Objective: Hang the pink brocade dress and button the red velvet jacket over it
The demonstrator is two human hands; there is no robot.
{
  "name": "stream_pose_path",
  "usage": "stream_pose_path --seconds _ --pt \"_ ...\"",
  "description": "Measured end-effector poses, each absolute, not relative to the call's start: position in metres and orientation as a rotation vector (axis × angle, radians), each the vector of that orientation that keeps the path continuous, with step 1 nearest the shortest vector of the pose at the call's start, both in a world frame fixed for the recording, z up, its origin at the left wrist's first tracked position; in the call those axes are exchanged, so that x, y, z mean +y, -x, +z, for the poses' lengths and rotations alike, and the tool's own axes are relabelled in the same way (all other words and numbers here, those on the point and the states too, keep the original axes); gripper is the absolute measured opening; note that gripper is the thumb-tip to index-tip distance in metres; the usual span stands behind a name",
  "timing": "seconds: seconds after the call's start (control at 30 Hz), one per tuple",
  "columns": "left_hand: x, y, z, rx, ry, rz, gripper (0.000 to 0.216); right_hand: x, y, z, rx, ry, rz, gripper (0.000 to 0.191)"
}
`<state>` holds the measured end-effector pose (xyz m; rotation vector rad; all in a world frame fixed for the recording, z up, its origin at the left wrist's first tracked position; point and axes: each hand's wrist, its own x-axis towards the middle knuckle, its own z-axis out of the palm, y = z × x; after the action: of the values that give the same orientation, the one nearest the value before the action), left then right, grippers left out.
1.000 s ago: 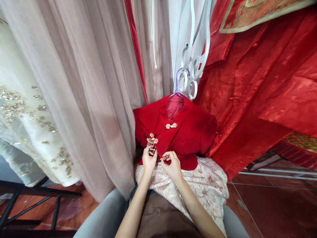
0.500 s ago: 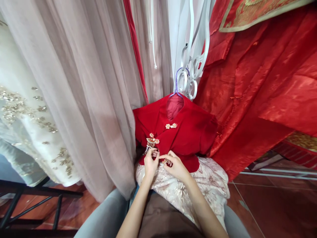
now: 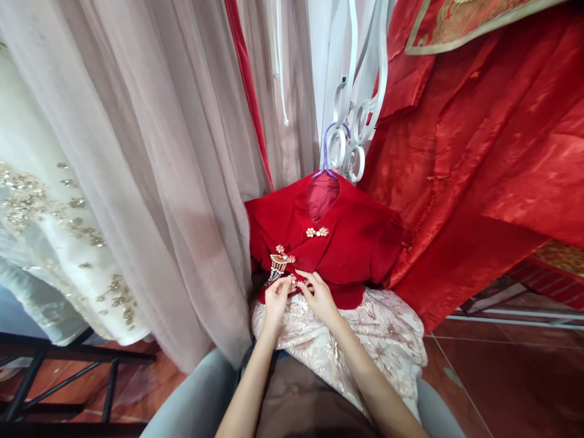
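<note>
A short red velvet jacket point(image 3: 340, 255) hangs on a purple hanger point(image 3: 325, 152) in front of me. At its neckline sits a flower-shaped jewelled clasp point(image 3: 317, 232). A fan-shaped brooch with hanging beads point(image 3: 279, 261) is fixed lower on the front. Just below it, my left hand point(image 3: 276, 299) pinches the left side of another small jewelled clasp point(image 3: 294, 281) at the jacket's lower front. My right hand point(image 3: 318, 297) is closed on that clasp's right side with thumb and fingers. The fingertips partly hide the clasp.
The hanger hooks onto a white scrolled metal stand point(image 3: 358, 128). Pale sheer fabric point(image 3: 191, 182) hangs at left, beside a beaded white gown point(image 3: 86, 243). Red satin garments point(image 3: 474, 170) hang at right. Cream patterned fabric point(image 3: 383, 340) lies over my lap. A black metal frame point(image 3: 109, 389) stands at lower left.
My right hand has moved slightly up, its fingers coming nearer to my left fingertips. The small clasp now shows between both hands. The jacket stays nearly in place.
</note>
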<state>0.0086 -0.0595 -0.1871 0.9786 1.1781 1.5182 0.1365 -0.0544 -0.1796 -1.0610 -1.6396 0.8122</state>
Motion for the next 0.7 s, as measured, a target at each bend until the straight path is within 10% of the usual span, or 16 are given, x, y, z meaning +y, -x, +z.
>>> stream_pose_path --seconds 0.7 --pt "-0.057 0.003 -0.189 1.140 -1.101 1.382 0.027 -0.056 -0.133 -0.180 -1.572 1.089 0.688 0.025"
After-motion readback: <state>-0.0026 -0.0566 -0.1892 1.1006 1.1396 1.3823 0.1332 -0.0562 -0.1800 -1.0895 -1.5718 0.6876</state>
